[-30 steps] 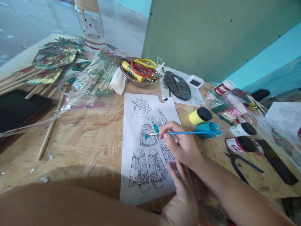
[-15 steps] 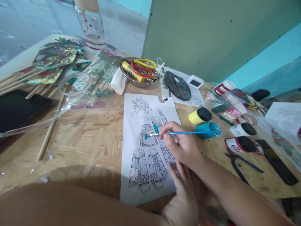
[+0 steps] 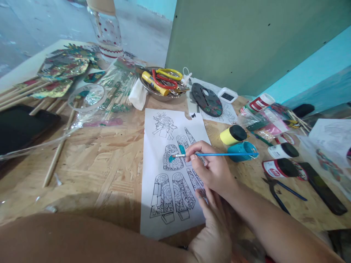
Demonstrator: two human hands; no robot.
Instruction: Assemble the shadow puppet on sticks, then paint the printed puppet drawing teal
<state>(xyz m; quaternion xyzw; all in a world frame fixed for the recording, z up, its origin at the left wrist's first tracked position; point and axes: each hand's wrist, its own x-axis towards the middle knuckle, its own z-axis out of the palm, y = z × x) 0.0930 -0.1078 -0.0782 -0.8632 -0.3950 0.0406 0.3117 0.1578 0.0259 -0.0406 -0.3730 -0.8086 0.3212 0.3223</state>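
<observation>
My right hand (image 3: 210, 164) pinches a thin blue paintbrush (image 3: 230, 154) near its metal collar. The brush lies almost level, its tip on a printed line drawing of patterned pieces on a white sheet of paper (image 3: 150, 157). Teal paint marks one rounded piece under the tip, and another teal patch shows on the narrow piece beside it. My left hand (image 3: 212, 230) rests on the sheet's lower right edge, fingers stretched out below my right wrist and partly covered by it. To the right of my knuckles stands an open jar of teal paint (image 3: 237, 152).
Beyond the sheet are a metal bowl (image 3: 161, 96) with scissors and a glue stick, and a dark palette (image 3: 206, 100). A yellow paint jar (image 3: 229, 136), several other jars and pliers (image 3: 276, 186) lie right. Wooden sticks (image 3: 59, 153), a tape roll (image 3: 72, 98) and a bottle (image 3: 106, 34) are left.
The brush tip has shifted very slightly up on the rounded piece, where the teal mark looks a little different. My left hand stays in place.
</observation>
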